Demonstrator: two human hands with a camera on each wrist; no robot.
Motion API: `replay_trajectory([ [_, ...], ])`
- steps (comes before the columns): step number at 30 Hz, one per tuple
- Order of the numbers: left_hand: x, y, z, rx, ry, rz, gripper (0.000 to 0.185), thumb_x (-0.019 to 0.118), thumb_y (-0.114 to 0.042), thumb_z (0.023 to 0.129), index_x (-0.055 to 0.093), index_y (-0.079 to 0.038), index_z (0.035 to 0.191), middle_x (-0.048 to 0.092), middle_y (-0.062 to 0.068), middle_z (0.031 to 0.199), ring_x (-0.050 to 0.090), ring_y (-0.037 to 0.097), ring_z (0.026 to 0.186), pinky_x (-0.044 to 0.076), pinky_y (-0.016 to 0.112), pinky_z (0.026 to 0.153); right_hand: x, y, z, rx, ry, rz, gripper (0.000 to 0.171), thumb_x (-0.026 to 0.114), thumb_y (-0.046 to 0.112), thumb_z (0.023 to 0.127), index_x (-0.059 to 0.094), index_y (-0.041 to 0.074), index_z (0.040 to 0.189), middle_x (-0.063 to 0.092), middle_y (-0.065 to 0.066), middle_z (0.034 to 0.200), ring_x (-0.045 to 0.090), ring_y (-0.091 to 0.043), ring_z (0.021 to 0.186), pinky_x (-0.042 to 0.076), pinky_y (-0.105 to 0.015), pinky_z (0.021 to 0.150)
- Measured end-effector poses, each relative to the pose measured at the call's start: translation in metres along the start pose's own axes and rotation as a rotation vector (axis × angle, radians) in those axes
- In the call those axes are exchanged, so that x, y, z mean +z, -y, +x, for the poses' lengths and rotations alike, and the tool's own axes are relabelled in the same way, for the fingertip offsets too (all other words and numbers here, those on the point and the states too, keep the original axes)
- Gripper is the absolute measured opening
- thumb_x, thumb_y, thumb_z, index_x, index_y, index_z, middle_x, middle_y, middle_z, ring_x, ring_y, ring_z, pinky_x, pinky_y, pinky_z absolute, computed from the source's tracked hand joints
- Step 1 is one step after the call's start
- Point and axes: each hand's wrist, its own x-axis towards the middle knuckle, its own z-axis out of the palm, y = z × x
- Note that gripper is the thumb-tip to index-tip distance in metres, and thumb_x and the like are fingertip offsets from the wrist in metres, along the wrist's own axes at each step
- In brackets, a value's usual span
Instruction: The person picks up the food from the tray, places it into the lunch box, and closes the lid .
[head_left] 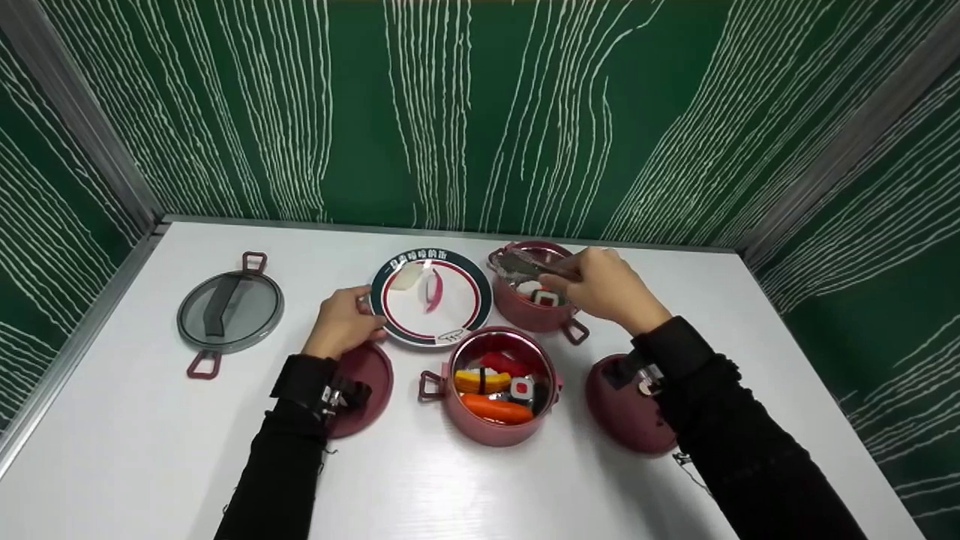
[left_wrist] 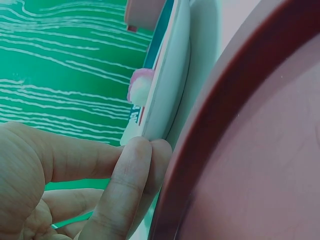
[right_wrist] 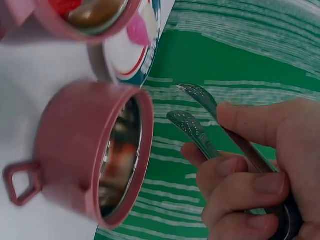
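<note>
My left hand (head_left: 343,322) pinches the near-left rim of a white plate (head_left: 409,316) with a dark blue border; in the left wrist view the fingertips (left_wrist: 134,155) are right at the rim. On the plate lie a pink-and-white toy food piece (head_left: 434,291) and a pale flat piece (head_left: 407,276). My right hand (head_left: 604,285) grips metal tongs (head_left: 536,264) over the back pink pot (head_left: 529,313). In the right wrist view the tongs' perforated tips (right_wrist: 187,122) stand apart with nothing between them. A toy sushi roll (head_left: 546,298) and other pieces sit in that pot.
Nearer stands a second pink pot (head_left: 495,435) holding toy sushi and an orange sausage-shaped piece (head_left: 495,409). Dark red lids (head_left: 371,394) (head_left: 626,420) lie beneath each forearm. A glass lid (head_left: 262,311) with two handles lies at the left. Green walls enclose the white table.
</note>
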Motion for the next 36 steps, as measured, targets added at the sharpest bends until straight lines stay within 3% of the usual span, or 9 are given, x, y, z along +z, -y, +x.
replay_trajectory([
  [4,0.0,0.0,0.0,0.001,0.0,-0.002,0.072,0.071,0.006,0.094,0.044,0.005,0.16,0.047,0.004,0.092,0.068,0.002,0.061,0.061,0.017,0.062,0.01,0.013,0.005,-0.031,-0.008,-0.014,0.032,0.07,0.034,0.105,0.076,0.012,0.083,0.049,0.004,0.06,0.042,-0.012,0.053,0.03,-0.027,0.051],
  [9,-0.001,0.001,0.0,0.007,0.001,0.002,0.071,0.072,0.006,0.093,0.045,0.006,0.159,0.048,0.004,0.093,0.069,0.003,0.063,0.062,0.018,0.062,0.024,0.029,0.013,-0.056,-0.022,-0.041,0.027,0.073,0.036,0.102,0.084,0.011,0.103,0.071,-0.002,0.076,0.055,-0.017,0.064,0.043,-0.031,0.06],
  [11,-0.001,0.001,-0.001,0.011,-0.001,0.002,0.071,0.073,0.006,0.093,0.045,0.006,0.159,0.048,0.004,0.093,0.069,0.003,0.064,0.061,0.017,0.062,0.032,0.036,0.017,-0.056,-0.031,-0.064,0.029,0.074,0.038,0.102,0.082,0.011,0.105,0.068,-0.001,0.077,0.055,-0.021,0.068,0.043,-0.034,0.065],
  [14,-0.001,0.001,-0.001,0.025,-0.009,0.034,0.071,0.073,0.004,0.093,0.046,0.006,0.158,0.05,0.003,0.09,0.068,0.002,0.063,0.059,0.015,0.061,0.044,0.045,0.023,-0.041,-0.026,-0.104,0.032,0.072,0.043,0.102,0.077,0.012,0.095,0.055,0.002,0.07,0.055,-0.023,0.07,0.043,-0.037,0.067],
  [18,-0.001,0.002,-0.001,0.032,-0.016,0.063,0.071,0.074,0.002,0.093,0.047,0.005,0.158,0.053,0.001,0.088,0.068,0.001,0.062,0.058,0.014,0.06,0.06,0.055,0.031,0.001,-0.001,-0.141,0.043,0.07,0.047,0.103,0.065,0.01,0.082,0.041,0.002,0.066,0.052,-0.021,0.064,0.04,-0.036,0.061],
  [25,0.0,0.001,0.0,0.016,-0.008,0.025,0.071,0.073,0.004,0.093,0.047,0.005,0.158,0.051,0.001,0.09,0.069,0.002,0.062,0.06,0.016,0.062,0.077,0.06,0.044,0.054,0.041,-0.135,0.043,0.071,0.045,0.103,0.07,0.006,0.084,0.043,0.002,0.065,0.047,-0.018,0.062,0.035,-0.032,0.056],
  [36,-0.001,-0.001,0.0,0.011,0.003,0.034,0.071,0.073,0.004,0.094,0.046,0.003,0.16,0.053,0.005,0.094,0.07,0.003,0.064,0.062,0.018,0.064,0.084,0.057,0.052,0.121,0.081,-0.104,0.044,0.068,0.045,0.105,0.069,0.008,0.082,0.048,0.001,0.068,0.051,-0.019,0.066,0.038,-0.03,0.059],
])
